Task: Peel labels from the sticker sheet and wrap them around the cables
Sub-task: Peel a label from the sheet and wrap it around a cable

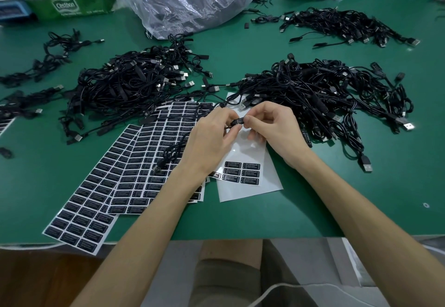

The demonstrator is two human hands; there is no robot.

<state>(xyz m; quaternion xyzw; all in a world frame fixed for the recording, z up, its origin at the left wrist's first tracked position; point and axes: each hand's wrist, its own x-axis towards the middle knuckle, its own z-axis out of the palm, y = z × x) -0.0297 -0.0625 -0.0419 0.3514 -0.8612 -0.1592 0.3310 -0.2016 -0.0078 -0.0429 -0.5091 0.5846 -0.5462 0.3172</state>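
my left hand (212,135) and my right hand (272,128) meet above the green table (337,205), with the fingertips close together. between them i hold one black cable (171,149) by its thick middle part. the left thumb and fingers are curled and pinch this part from the left side. the right thumb and forefinger pinch it from the right side, and the other right fingers are bent below it. a label (238,121) with white print lies on this thick part, between my two thumbs. how far it goes around the cable i cannot tell. the cable hangs down to the left under my left hand, and its plug (156,168) rests on the full sheets (96,198).

under my hands lies the sticker sheet (250,192). it is nearly all white backing, with the last labels (242,173) near its lower end. the full sheets lie fanned to its left, overlapping one another, and the lowest one reaches over the table edge.

behind my hands are a left pile (127,82) and a right pile (325,94) of black cables. the right pile covers the upper end of the sticker sheet. a clear bag (192,1) stands at the back.
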